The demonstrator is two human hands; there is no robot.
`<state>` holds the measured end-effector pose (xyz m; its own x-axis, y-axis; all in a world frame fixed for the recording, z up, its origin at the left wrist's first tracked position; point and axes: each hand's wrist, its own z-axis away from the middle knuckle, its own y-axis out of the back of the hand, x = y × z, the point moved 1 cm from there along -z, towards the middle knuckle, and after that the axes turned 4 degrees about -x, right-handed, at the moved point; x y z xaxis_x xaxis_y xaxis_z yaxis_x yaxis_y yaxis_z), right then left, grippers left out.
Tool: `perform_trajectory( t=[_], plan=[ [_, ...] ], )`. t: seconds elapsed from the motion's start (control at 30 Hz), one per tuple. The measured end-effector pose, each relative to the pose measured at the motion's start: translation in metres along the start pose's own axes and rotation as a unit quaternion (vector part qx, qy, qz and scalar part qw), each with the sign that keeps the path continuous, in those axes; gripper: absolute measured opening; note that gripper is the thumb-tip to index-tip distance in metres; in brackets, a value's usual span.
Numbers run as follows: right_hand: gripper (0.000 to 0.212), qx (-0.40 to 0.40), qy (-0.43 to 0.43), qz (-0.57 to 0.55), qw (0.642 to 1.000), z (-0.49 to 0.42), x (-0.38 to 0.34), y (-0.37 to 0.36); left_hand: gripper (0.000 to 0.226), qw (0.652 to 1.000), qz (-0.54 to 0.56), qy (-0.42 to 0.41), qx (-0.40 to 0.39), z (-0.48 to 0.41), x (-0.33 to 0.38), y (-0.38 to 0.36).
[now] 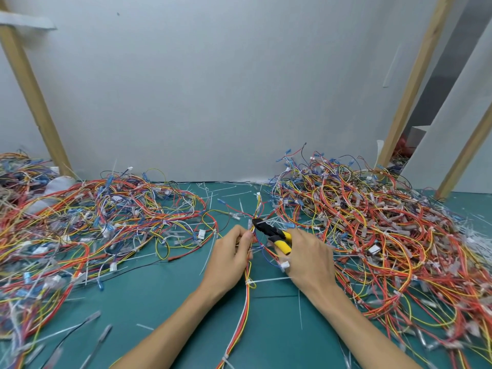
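Nearest me, both forearms (170, 331) reach up from the bottom edge. Between them a harness (246, 310) of red, yellow and white wires runs along the bench (173, 296) into my left hand (231, 258). That hand pinches the harness near its far end, fingers curled round the wires. Just right of it, my right hand (308, 258) grips the yellow handles of the cutters (271, 233). Their black nose points up and left at the wires just beyond the left fingertips; whether the blades touch a wire I cannot tell. Nearer me than both hands, a white tie (266, 280) sticks out sideways from the harness. Left of the left hand lies a tangled wire pile (93, 217); right of the right hand, a taller pile (372, 222). Beyond both hands stands a grey wall (213, 89).
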<state>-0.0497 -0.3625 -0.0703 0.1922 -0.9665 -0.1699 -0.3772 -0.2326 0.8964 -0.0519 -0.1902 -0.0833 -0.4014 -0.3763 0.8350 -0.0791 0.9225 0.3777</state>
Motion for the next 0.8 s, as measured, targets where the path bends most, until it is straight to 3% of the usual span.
perform_trajectory(
  t=[0.2, 0.53, 0.8],
  plan=[
    [0.030, -0.029, -0.020, -0.008, 0.999, -0.002, 0.009, 0.001, 0.028, 0.999, 0.008, 0.007, -0.039, 0.001, 0.000, -0.002],
    [0.025, -0.049, -0.039, -0.025, 0.998, -0.007, 0.013, -0.005, 0.030, 0.999, 0.004, 0.015, -0.039, 0.001, -0.002, -0.003],
    [0.035, 0.065, -0.110, -0.164, 0.978, -0.006, 0.018, -0.004, 0.031, 1.000, -0.001, 0.025, -0.013, 0.000, -0.001, 0.000]
  ],
)
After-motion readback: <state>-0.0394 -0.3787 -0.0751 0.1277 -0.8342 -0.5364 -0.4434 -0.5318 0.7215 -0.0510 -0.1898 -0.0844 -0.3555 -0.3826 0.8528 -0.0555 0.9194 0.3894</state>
